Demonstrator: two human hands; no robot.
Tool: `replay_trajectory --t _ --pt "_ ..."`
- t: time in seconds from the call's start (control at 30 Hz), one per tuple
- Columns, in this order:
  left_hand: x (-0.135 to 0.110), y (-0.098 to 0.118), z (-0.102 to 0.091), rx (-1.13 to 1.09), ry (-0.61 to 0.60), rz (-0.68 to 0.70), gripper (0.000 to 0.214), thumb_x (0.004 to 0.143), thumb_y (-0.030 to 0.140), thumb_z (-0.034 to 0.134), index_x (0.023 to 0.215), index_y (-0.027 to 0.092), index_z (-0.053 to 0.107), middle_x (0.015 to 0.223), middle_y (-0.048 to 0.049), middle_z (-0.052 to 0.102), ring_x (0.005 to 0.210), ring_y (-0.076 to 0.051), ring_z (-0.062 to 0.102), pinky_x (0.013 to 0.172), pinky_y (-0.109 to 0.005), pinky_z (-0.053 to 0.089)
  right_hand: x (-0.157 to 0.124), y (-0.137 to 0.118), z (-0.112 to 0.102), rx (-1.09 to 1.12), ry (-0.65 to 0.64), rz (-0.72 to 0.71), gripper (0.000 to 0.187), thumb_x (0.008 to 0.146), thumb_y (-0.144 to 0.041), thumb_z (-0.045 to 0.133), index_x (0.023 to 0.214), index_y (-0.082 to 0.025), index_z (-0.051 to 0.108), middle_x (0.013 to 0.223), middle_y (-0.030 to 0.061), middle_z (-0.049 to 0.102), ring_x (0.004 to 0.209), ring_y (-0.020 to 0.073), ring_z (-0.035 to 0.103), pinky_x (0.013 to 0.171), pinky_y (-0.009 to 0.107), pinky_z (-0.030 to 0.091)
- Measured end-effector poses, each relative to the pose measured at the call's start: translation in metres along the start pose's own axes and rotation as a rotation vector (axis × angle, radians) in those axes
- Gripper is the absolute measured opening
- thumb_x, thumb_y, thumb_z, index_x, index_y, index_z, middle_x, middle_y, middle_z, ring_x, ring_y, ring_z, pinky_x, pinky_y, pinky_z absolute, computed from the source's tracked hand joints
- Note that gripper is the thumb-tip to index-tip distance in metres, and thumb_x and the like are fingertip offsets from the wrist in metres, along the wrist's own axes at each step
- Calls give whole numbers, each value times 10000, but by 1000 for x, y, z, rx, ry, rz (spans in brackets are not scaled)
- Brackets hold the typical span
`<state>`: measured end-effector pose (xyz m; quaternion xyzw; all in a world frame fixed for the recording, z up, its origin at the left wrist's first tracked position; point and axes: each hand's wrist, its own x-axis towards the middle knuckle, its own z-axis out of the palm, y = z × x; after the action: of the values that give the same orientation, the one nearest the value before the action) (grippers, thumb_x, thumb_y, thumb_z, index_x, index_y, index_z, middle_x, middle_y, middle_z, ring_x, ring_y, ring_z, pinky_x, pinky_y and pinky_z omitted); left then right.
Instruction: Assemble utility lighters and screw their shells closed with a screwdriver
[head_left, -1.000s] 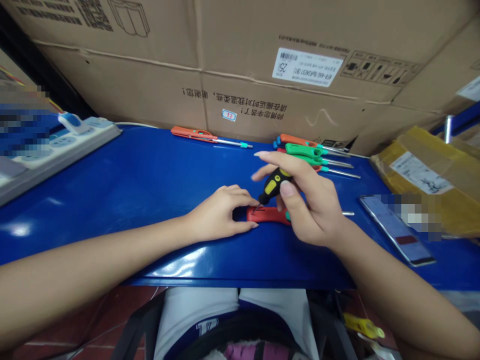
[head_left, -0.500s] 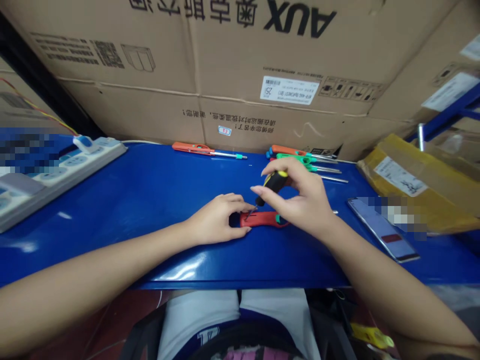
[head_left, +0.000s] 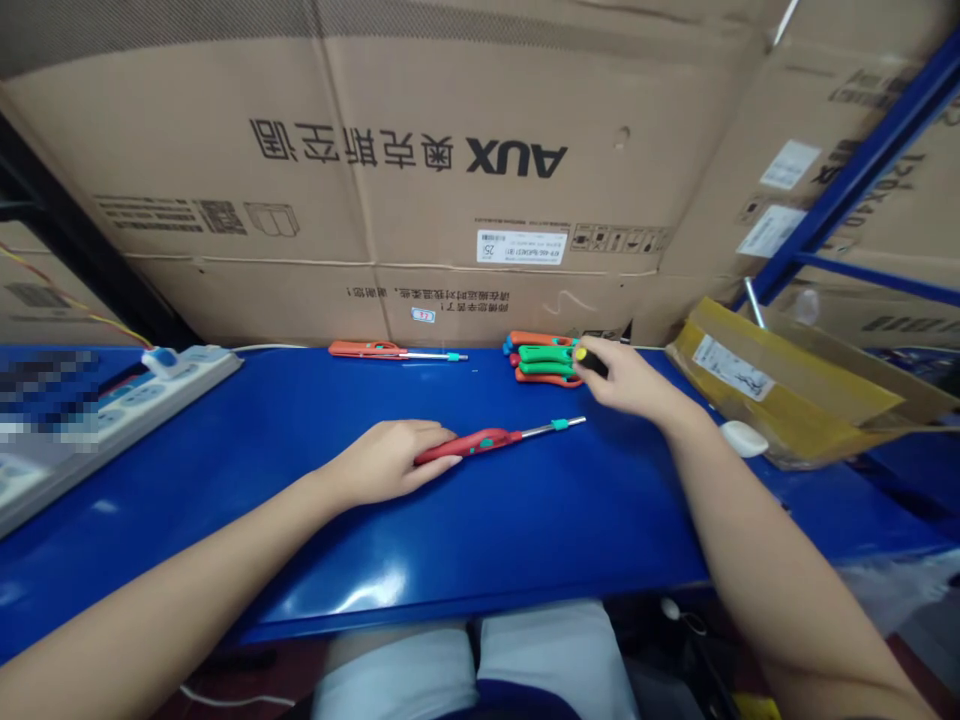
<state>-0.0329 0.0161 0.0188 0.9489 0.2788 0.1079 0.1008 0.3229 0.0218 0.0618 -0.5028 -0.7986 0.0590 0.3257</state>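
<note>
My left hand (head_left: 394, 458) is closed round the handle end of a red long-nosed gas lighter (head_left: 480, 442). The lighter's metal tube, with a teal piece on it, points right and slightly up over the blue table. In my right hand (head_left: 622, 375) is a screwdriver (head_left: 592, 360) with a black and yellow handle. Its blade cannot be seen. That hand is beside a bunch of several lighters (head_left: 544, 367) in orange, green and red at the back, and covers their tubes. Farther left, an orange lighter (head_left: 367, 349) lies alone near the carton.
A large cardboard carton (head_left: 420, 220) stands along the back of the blue table (head_left: 315, 560). On the left lies a white power strip (head_left: 127, 425). A yellow-taped package (head_left: 787, 375) and a white oval object (head_left: 744, 438) are at the right.
My right hand has moved the screwdriver away from the red lighter, back towards the bunch. The red lighter now shows its other side and tilts up to the right. The view has risen.
</note>
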Motion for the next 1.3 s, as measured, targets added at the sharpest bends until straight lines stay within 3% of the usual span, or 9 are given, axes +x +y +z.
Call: replay_trajectory --t 0.17,0.27,0.4,0.7,0.87,0.97,1.17,1.3 --pt "2 -9 4 -225 117 -35 355 1020 455 515 1101 171 712 997 -66 744 863 -178 668 757 -251 475 -8 0 -3 -26 -286 -45 274 829 -333 722 1058 -185 759 1120 100 758 1047 257 693 964 407 508" --pt "1 -12 2 -316 204 -45 359 1000 453 546 1077 152 728 980 -73 757 829 -168 671 759 -243 501 -8 -3 -4 -85 -372 -28 271 863 -335 720 1084 -189 772 1137 95 771 1026 239 710 909 357 522" --pt "0 -12 0 -357 282 -98 374 968 469 583 1002 132 740 879 -64 755 727 -149 648 679 -220 491 -10 -9 -1 -245 -376 2 183 888 -313 703 1013 -219 798 1010 70 808 872 232 731 719 310 489" --pt "3 -1 8 -549 223 -229 425 927 521 615 907 125 769 761 -32 704 653 -125 551 601 -206 433 -18 -46 28 -326 -396 -304 187 946 -278 603 988 -228 778 925 55 793 821 202 700 588 281 324" --pt "4 5 10 -883 126 -414 506 875 612 651 861 113 735 528 34 461 485 -79 355 451 -197 271 -19 -45 42 -350 -353 -464 194 920 -203 561 957 -171 749 826 69 748 672 178 613 595 300 285" --pt "3 5 9 -1006 104 -458 517 852 631 667 829 117 715 500 54 388 458 -68 297 433 -196 222 -20 -40 47 -366 -287 -510 218 892 -182 548 992 -160 740 824 73 742 650 176 583 601 301 289" --pt "-3 3 6 -694 171 -287 419 913 515 632 848 117 745 629 4 553 563 -88 410 511 -198 327 -24 -46 51 -340 -338 -519 209 850 -152 544 937 -151 734 790 66 717 629 170 559 606 313 276" --pt "-6 4 4 -530 172 -141 339 941 411 610 865 110 747 624 13 562 558 -82 413 521 -191 332 -25 -49 51 -255 -413 -488 183 838 -139 535 861 -162 715 746 43 684 634 162 558 597 307 274"
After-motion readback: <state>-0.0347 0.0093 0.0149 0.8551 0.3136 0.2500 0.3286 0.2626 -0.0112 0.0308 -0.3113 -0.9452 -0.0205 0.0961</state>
